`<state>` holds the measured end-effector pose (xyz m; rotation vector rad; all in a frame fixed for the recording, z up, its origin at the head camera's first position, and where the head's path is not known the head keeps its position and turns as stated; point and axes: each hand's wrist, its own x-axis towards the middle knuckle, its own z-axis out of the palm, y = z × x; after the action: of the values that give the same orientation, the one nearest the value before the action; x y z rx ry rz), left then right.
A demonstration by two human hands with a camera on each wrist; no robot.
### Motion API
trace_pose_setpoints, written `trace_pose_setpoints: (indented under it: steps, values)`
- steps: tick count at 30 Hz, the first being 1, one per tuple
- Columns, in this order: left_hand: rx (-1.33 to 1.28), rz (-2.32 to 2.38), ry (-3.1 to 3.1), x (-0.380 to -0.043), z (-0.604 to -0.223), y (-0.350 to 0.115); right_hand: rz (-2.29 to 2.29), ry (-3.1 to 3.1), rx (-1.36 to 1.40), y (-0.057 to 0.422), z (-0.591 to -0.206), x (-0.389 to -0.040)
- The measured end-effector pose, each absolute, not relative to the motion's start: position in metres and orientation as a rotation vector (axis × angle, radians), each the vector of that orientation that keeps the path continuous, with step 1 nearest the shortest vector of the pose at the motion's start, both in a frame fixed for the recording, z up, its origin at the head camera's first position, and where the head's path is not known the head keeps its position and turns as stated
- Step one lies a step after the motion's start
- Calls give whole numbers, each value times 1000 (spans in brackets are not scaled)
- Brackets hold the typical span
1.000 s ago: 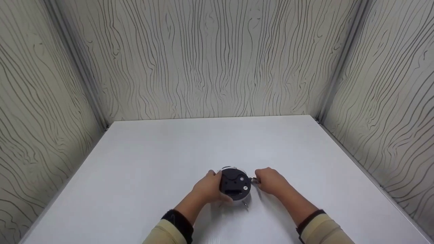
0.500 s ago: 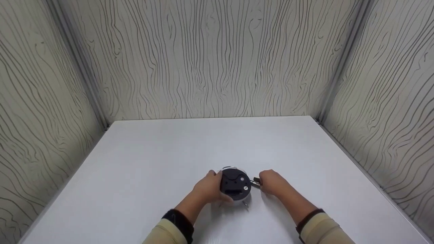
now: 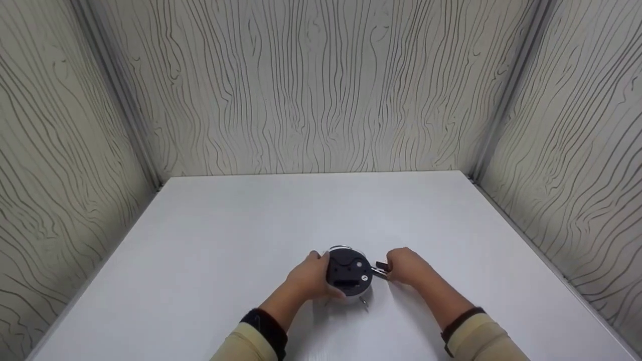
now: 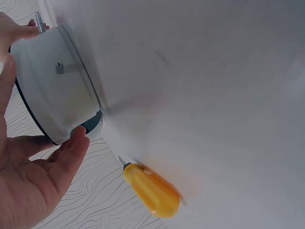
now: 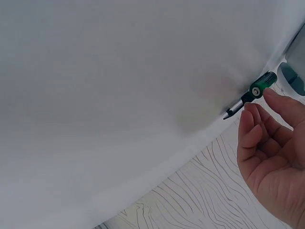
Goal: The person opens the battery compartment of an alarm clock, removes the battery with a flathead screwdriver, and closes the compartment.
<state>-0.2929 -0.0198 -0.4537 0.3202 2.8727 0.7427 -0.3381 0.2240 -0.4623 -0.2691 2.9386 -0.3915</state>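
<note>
An alarm clock [image 3: 349, 273] with a white body stands on short metal legs, its black back towards me. My left hand [image 3: 310, 277] grips its left side, thumb on the near rim. In the left wrist view the fingers bend around the white casing [image 4: 55, 86]. Against the clock's right side my right hand [image 3: 407, 267] pinches a small tool [image 3: 381, 266], seen as a dark and a silvery piece. The right wrist view shows this tool [image 5: 256, 90] as green, black and silver by the thumb tip; I cannot tell its kind.
A screwdriver [image 4: 150, 191] with a yellow handle lies on the white table [image 3: 241, 225], seen only in the left wrist view. Panels [image 3: 311, 90] with a wood-grain pattern enclose the back and both sides.
My right hand has drawn a little to the right, away from the clock, and the dark piece at its fingertips has come into view. My left hand and the clock stay in place.
</note>
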Motion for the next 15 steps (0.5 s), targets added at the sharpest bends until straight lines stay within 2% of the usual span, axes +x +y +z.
trace_pose_setpoints:
  steps: [15]
  values:
    - [339,752,2882,-293,-455,-20,-227,3023,-396,230,-465,-343]
